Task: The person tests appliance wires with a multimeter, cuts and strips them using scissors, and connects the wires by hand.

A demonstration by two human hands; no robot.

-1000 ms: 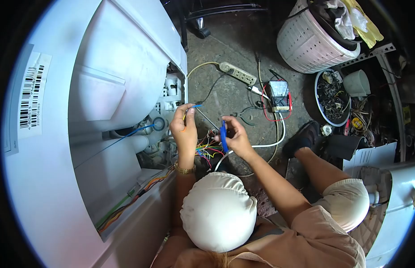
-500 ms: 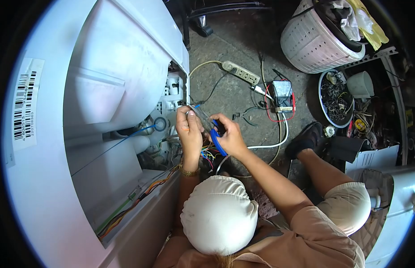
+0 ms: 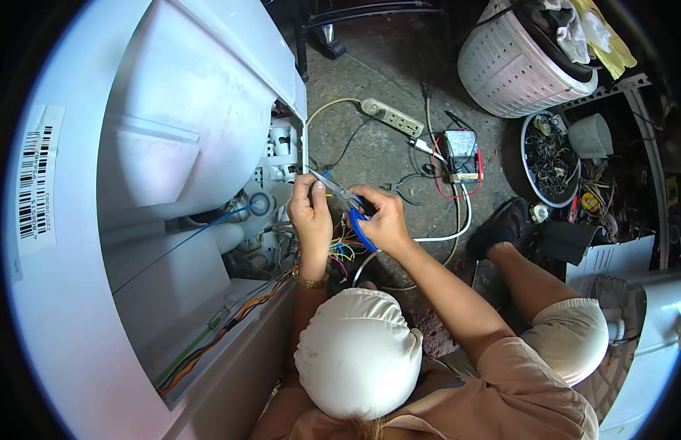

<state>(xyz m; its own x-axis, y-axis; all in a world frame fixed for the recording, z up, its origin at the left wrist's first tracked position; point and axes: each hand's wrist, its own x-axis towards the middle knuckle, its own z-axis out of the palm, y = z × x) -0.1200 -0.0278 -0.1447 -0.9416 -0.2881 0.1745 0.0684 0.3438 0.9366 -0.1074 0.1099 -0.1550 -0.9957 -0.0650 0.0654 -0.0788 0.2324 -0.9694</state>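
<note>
Scissors (image 3: 363, 232) are now lying nearer the left hand (image 3: 311, 227) than a second ago. That hand is pinching a wire (image 3: 309, 213), thumb closing against bent fingers, seemingly to steady it beside the blades. Rightward, the right hand (image 3: 388, 222) is gripping the scissors' handles, fingers curling round them, probably for control.

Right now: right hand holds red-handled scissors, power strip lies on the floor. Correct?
Wrong colour: the right hand holds blue-handled scissors, as the head view shows. The power strip does lie on the floor.
</note>
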